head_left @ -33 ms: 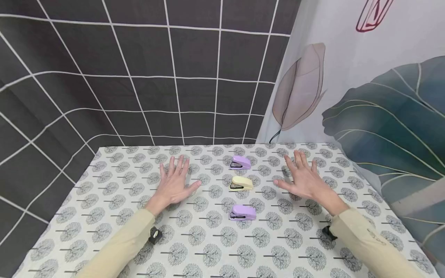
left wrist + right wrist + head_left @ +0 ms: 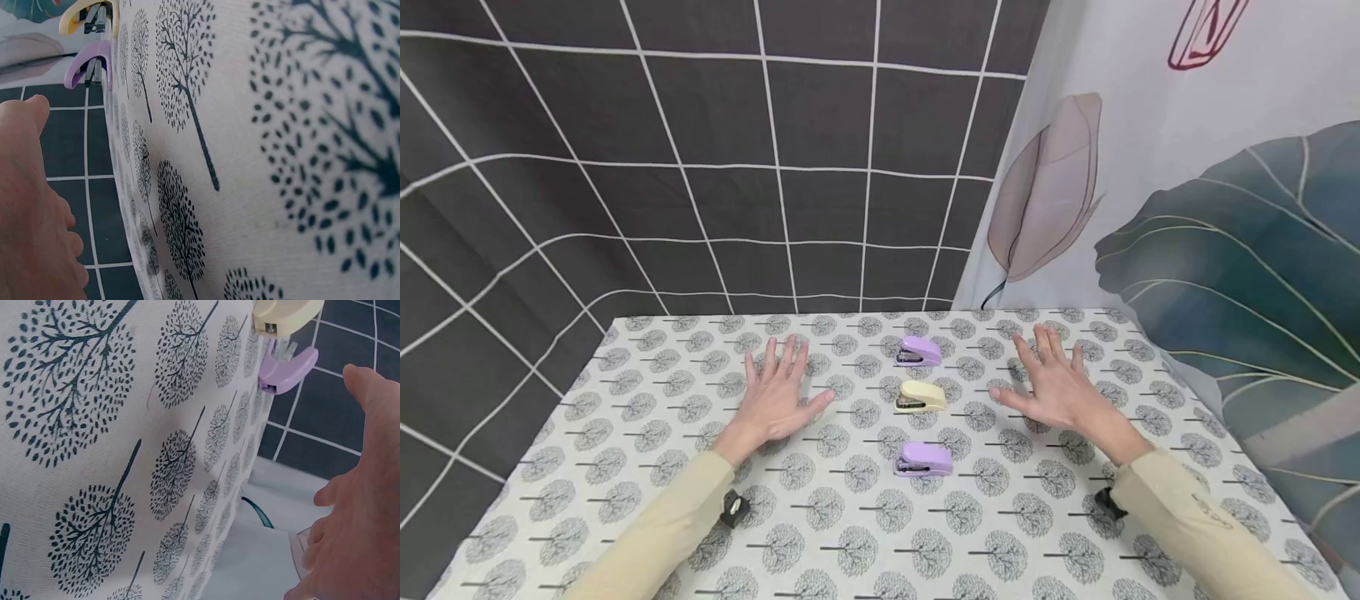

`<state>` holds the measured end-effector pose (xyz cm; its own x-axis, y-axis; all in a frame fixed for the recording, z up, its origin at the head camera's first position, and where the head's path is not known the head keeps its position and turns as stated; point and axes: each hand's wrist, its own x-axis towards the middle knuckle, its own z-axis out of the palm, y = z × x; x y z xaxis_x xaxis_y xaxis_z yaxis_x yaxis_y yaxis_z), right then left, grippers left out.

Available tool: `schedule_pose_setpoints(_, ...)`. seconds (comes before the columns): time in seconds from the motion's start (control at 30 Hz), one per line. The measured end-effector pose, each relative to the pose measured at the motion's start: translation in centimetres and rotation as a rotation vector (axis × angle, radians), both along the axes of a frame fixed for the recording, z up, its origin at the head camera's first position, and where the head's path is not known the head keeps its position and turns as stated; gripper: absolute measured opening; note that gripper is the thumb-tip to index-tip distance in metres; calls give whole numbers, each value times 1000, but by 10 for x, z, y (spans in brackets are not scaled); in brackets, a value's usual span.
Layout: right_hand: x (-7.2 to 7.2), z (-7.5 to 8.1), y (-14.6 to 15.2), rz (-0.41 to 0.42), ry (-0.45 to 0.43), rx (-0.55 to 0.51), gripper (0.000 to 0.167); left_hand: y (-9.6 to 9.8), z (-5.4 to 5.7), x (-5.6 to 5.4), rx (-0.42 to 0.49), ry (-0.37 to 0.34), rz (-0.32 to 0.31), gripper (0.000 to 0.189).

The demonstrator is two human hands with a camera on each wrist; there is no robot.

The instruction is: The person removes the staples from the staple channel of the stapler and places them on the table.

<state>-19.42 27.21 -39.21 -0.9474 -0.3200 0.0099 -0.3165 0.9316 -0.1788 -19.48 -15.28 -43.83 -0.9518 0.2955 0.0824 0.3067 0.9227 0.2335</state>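
Grid backdrop (image 2: 820, 204) met floral sheet (image 2: 1127, 92) behind table (image 2: 1037, 571)

Dark, white-lined grid backdrop covered far and left sides. Floral sheet hung at right, whitish, printed with pinkish bud (image 2: 1056, 187), blue-green leaf (image 2: 1247, 258), red mark (image 2: 1207, 33). Tree-print cloth (image 2: 820, 558) covered table. Light looked even.

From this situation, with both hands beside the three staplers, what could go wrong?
1. The yellow stapler stands between the far purple stapler and the near purple stapler, so reaching for it might bump one of them.
2. All three point their open mouths toward the side of the left hand; a grip there could perhaps pinch skin.
3. If the right hand drags the patterned tablecloth, the staplers on it might shift.
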Motion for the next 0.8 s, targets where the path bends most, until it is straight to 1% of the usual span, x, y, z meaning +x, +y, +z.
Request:
schedule_pose_setpoints(0.3, -5, 1, -4, 19, 5, -13, 100, -2, 0, -1, -12, -4, 15, 96)
schedule_pose_setpoints(0.4, -6, -1, -4, 33, 12, -12, 99, 0, -2, -3, 12, -18, 9, 96)
schedule_pose_setpoints(0.47, -7, -2, -5, 64, 36, -22, 95, 2, -4, -6, 39, -28, 10, 94)
schedule_pose_setpoints(0.53, -10, -2, -7, 109, 55, -64, 85, 4, -3, -8, 104, -41, 0, 87)
schedule_pose_setpoints(0.6, -14, -2, -11, 162, 67, -134, 66, 8, -2, -13, 189, -56, -17, 73)
schedule_pose_setpoints(0.63, -16, -1, -13, 192, 79, -176, 55, 12, -1, -16, 245, -67, -25, 66)
schedule_pose_setpoints(0.73, -27, -1, -25, 254, 85, -308, 28, 30, 2, -29, 436, -100, -54, 47)
schedule_pose_setpoints(0.8, -37, -3, -37, 291, 106, -369, 19, 45, 1, -39, 541, -118, -59, 40)
